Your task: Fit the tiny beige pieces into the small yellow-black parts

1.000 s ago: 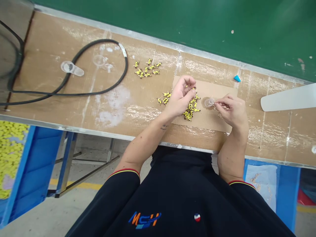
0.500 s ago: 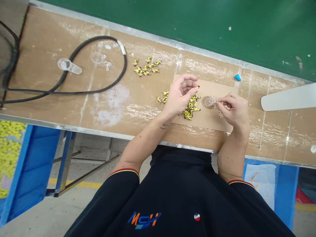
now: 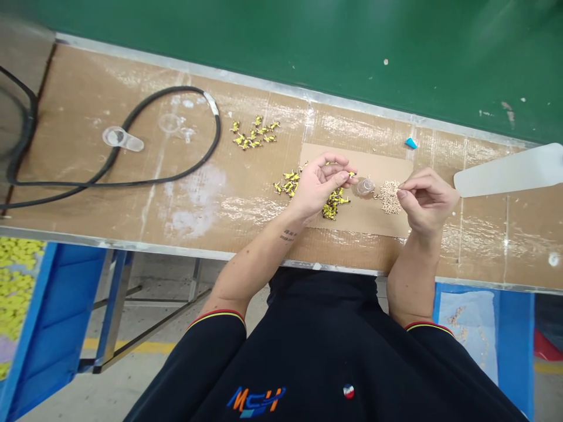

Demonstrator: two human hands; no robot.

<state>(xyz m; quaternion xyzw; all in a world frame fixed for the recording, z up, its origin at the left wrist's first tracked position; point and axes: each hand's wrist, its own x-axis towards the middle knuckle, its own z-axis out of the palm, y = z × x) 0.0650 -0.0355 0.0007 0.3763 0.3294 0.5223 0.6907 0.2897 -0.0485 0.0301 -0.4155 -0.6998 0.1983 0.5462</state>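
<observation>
Left fingers [image 3: 339, 178] are pinching a yellow figure [image 3: 352, 174], which loosening could drop; right fingers [image 3: 413, 183] are meeting, contents unclear.

shirt [image 3: 316, 334]: stylised logo [image 3: 256, 401], seemingly "MCH" | left forearm [image 3: 259, 252]: small tattoo [image 3: 288, 235], too blurred to read

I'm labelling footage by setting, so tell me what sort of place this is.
Probably a factory or workshop assembly station: a cardboard-covered workbench bears small yellow pieces and a pile of tiny pale pieces, and a blue bin holding many yellow parts stands beside it.
</observation>
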